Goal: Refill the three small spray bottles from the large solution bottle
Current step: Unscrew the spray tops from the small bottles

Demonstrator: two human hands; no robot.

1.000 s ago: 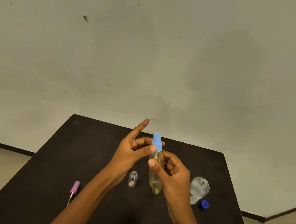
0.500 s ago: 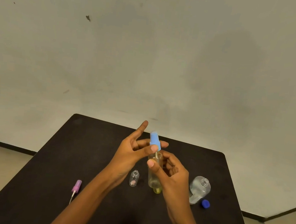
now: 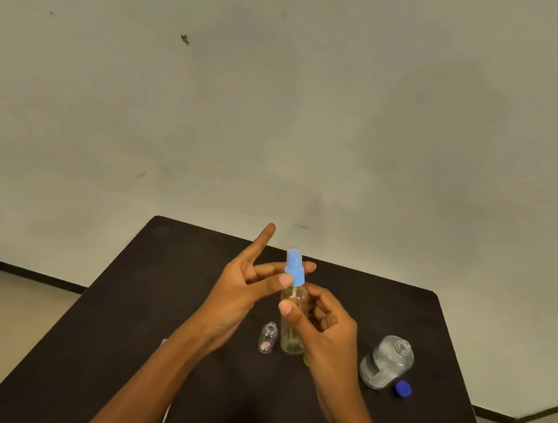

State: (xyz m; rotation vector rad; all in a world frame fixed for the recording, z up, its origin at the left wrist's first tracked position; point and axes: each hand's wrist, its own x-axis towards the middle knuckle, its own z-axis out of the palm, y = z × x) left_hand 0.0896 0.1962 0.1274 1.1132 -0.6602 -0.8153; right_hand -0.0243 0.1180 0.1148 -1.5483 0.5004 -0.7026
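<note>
right hand (image 3: 326,333) grips bottle (image 3: 292,319), upright above table (image 3: 178,269). left hand (image 3: 239,283) pinches cap (image 3: 294,269), index finger out. turn cap with fingertips only, hold bottle plumb. big bottle (image 3: 387,362) uncapped, right.

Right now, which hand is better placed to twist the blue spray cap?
Left. The left hand pinches the blue spray cap between its thumb and a finger, while the right hand grips the spray bottle lower down, steadying it.
</note>
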